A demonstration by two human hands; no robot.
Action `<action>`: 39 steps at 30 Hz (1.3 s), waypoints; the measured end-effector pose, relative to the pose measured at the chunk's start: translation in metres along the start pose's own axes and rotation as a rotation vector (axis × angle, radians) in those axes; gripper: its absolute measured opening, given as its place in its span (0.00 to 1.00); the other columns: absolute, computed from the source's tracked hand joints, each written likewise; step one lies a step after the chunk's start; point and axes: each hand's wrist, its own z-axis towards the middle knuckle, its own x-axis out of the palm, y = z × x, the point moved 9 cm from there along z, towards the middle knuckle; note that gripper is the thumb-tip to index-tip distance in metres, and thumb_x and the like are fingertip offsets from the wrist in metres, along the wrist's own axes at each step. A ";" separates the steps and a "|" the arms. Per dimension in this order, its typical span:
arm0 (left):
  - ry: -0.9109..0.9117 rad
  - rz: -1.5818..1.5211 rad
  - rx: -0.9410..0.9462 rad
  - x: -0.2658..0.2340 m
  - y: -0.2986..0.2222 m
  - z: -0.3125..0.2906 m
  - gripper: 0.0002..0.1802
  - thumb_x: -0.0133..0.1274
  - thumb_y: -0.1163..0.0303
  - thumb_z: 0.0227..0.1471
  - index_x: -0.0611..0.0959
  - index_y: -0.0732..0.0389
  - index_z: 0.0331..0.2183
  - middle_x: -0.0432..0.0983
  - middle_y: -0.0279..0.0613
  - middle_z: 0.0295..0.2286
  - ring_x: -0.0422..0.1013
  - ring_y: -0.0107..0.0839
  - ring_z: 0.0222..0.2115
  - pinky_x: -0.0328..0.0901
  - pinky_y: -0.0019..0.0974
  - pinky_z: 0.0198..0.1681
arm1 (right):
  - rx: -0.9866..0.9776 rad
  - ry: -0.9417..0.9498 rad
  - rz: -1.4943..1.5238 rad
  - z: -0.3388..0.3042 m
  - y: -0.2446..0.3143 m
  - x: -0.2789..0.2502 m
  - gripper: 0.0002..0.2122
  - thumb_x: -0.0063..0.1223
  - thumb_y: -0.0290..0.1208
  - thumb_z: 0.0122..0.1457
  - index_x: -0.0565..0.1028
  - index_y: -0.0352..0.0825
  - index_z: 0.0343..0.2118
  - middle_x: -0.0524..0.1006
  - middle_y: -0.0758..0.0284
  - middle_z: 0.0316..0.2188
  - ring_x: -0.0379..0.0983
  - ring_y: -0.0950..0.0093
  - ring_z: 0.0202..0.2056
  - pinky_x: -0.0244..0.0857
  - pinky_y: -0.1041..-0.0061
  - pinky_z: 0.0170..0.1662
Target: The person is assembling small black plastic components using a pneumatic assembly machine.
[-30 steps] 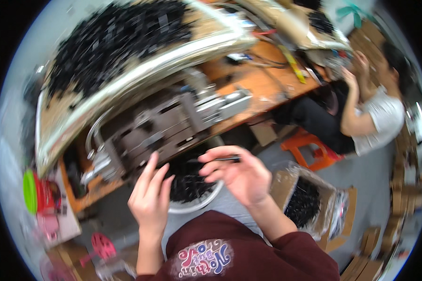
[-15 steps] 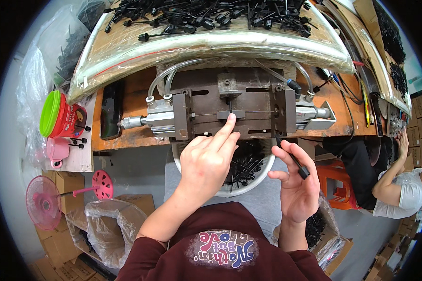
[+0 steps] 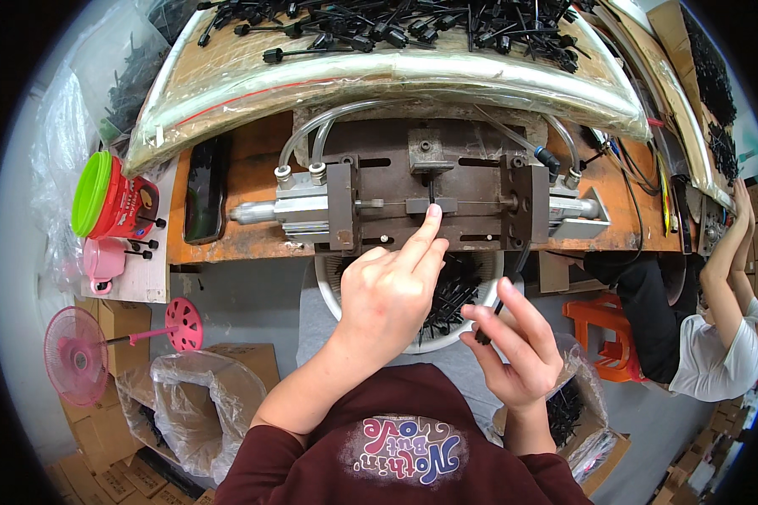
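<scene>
My left hand (image 3: 383, 290) reaches over the dark metal fixture (image 3: 472, 172), index finger stretched out. Its fingertip presses on a thin black rod (image 3: 430, 187) lying across a small grey block (image 3: 413, 205) below the central bracket (image 3: 425, 150). The other fingers are half curled and hold nothing visible. To the right of the fixture's front edge, my right hand (image 3: 526, 362) pinches a black rod with a knobbed end (image 3: 483, 337), the knob tilted down toward me. A white basket (image 3: 324, 290) of similar black rods sits below the fixture, partly hidden by my left hand.
Pneumatic cylinders (image 3: 303, 215) with clear hoses flank the fixture. Behind it, a plastic-wrapped board (image 3: 379, 71) bears heaped black rods. A red bucket (image 3: 130, 206) and pink cup (image 3: 104, 259) stand left. Another person (image 3: 716, 353) works at far right beside an orange stool (image 3: 594, 324).
My right hand has moved left and turned its rod, so the knob points down-left. The left cylinder's tip sticks out further toward the middle. My left fingertip stays on the fixture's rod.
</scene>
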 end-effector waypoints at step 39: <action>0.348 -0.520 0.105 0.011 -0.021 -0.076 0.11 0.62 0.66 0.49 0.82 0.59 0.35 0.80 0.39 0.34 0.77 0.31 0.30 0.71 0.35 0.32 | -0.043 0.271 -0.533 0.047 -0.027 0.069 0.10 0.66 0.22 0.41 0.79 0.33 0.30 0.81 0.65 0.47 0.71 0.74 0.18 0.66 0.78 0.25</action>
